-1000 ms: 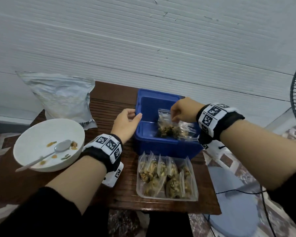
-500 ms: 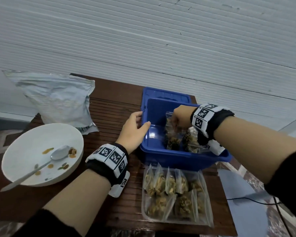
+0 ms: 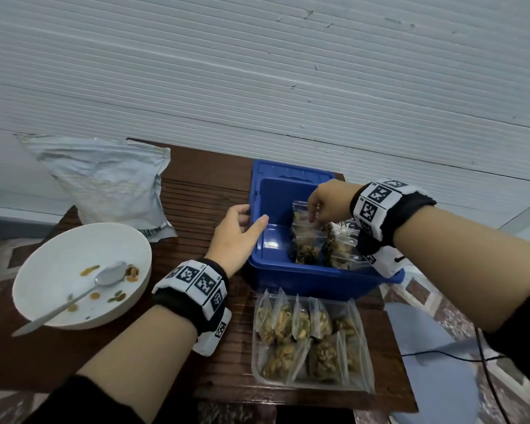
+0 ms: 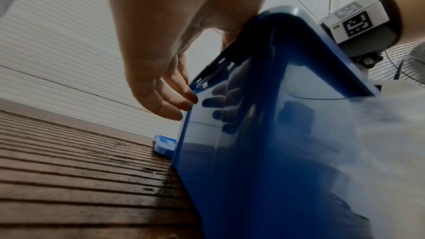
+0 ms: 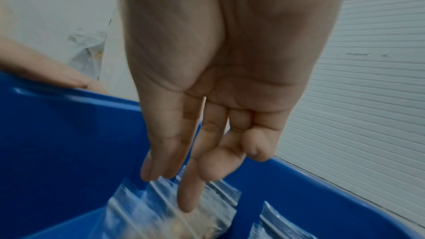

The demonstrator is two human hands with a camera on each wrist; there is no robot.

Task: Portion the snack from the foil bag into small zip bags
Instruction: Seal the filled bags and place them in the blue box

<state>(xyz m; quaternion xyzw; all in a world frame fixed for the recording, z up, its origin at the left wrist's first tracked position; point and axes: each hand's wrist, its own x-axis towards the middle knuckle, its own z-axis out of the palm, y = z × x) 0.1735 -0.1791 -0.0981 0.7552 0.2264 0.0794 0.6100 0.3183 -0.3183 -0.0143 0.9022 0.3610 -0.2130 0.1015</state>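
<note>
The right wrist view is pretty blurry down low, so the contents of the zip bag under the right hand are just a brownish smear; from the head view it's a clear bag of dark snack mix standing in the blue bin, with a second filled bag just right of it, partly hidden by the wrist. Right fingers point down, mostly straight, tips touching the bag's top edge, not really pinching. The left hand holds the bin's left rim, thumb over the edge, fingers outside. The foil bag sits far left on the counter, crumpled. Near the bin, a clear tray holds more filled bags.
</note>
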